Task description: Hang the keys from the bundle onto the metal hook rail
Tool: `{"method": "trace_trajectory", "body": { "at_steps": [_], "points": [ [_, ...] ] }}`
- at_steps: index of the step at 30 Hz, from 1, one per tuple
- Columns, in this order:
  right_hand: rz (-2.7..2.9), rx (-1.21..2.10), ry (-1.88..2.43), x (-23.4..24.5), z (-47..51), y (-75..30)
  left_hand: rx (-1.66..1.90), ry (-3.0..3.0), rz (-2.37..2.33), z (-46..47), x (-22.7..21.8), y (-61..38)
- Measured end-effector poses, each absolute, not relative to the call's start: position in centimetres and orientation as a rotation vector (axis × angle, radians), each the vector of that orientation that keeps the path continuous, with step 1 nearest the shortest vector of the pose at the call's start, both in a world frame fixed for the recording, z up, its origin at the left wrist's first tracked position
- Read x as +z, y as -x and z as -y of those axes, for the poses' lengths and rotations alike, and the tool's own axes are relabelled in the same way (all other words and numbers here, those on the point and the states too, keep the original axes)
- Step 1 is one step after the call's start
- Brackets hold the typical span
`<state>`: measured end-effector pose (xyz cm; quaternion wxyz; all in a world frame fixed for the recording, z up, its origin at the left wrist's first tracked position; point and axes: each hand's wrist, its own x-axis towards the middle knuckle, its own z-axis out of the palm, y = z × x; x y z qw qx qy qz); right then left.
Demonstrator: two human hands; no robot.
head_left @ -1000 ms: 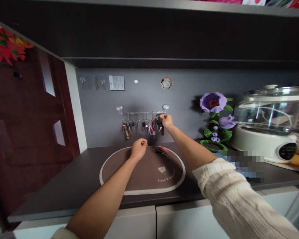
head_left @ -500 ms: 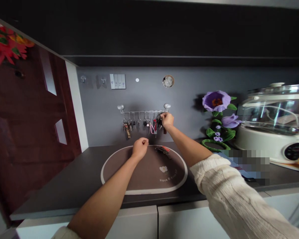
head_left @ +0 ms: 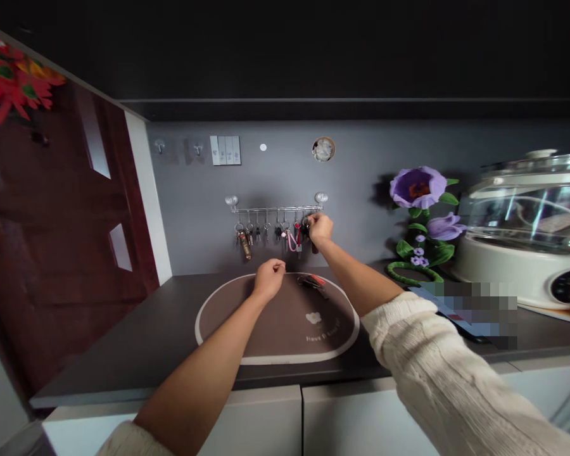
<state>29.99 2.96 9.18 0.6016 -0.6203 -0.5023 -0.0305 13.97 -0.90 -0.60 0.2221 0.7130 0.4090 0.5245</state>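
A metal hook rail (head_left: 275, 208) is stuck to the grey wall, and several key bunches (head_left: 266, 235) hang from it. My right hand (head_left: 320, 229) reaches up to the rail's right end, fingers pinched on a dark key bunch (head_left: 308, 233) hanging there. My left hand (head_left: 268, 278) hovers in a loose fist over the brown oval mat (head_left: 247, 329), closed on something I cannot make out. Another key bunch with a red tag (head_left: 312, 283) lies on the mat just right of that hand.
A dark countertop (head_left: 137, 342) runs along the wall. Purple artificial flowers (head_left: 420, 209) and a white cooker with a glass lid (head_left: 527, 234) stand at the right. A dark red door (head_left: 52, 234) is at the left. Light switches (head_left: 225, 150) sit above the rail.
Both hands stay almost in place; the view has tipped slightly down and drifted. My right hand keeps working at the rail's right end.
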Motion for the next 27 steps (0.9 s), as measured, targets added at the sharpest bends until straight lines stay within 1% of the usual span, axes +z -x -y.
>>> {"method": "trace_trajectory", "body": {
  "at_steps": [15,27],
  "points": [
    [1.210,-0.018,1.304,6.9,-4.5,-30.7,1.416,-2.002,-1.143,1.2,-0.5,-13.9],
    [1.265,0.098,1.310,6.0,-2.4,-30.9,1.336,-2.076,-1.109,0.9,-1.1,-14.0]
  ]
}}
